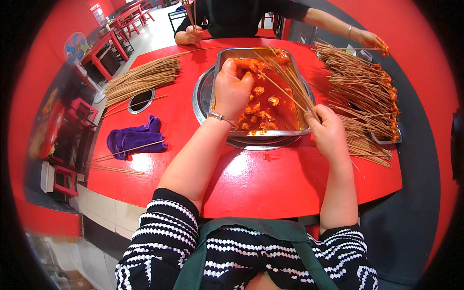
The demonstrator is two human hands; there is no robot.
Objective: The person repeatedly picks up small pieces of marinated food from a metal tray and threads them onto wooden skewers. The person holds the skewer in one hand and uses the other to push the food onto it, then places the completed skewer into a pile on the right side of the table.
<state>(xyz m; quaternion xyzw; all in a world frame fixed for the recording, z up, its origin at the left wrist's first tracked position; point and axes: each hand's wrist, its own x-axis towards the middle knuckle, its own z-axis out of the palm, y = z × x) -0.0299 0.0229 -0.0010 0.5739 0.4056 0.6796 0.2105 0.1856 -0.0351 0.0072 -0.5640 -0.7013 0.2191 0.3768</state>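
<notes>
A rectangular metal pan point(305, 90) holds red sauce and several meat pieces point(273, 100). My left hand point(235, 85) is over its left side, with sauce on the curled fingers. Whether those fingers pinch a piece of meat is hidden from me. Beside the pan's right rim, my right hand point(328, 127) grips a bundle of bamboo skewers point(295, 85). The bundle slants up and leftward across the pan. One skewer in it points towards my left fingers. More sauced meat point(282, 57) shows at the pan's far right corner, near the skewers' upper ends.
Across the red table point(246, 177), a co-worker's hand point(194, 35) holds skewers; their other hand point(373, 41) reaches over piled, loaded skewers point(362, 87). Bare skewers point(145, 78) lie at left, near a round table hole point(141, 100) and a purple cloth point(136, 137). A round metal tray point(199, 98) sits beneath the pan.
</notes>
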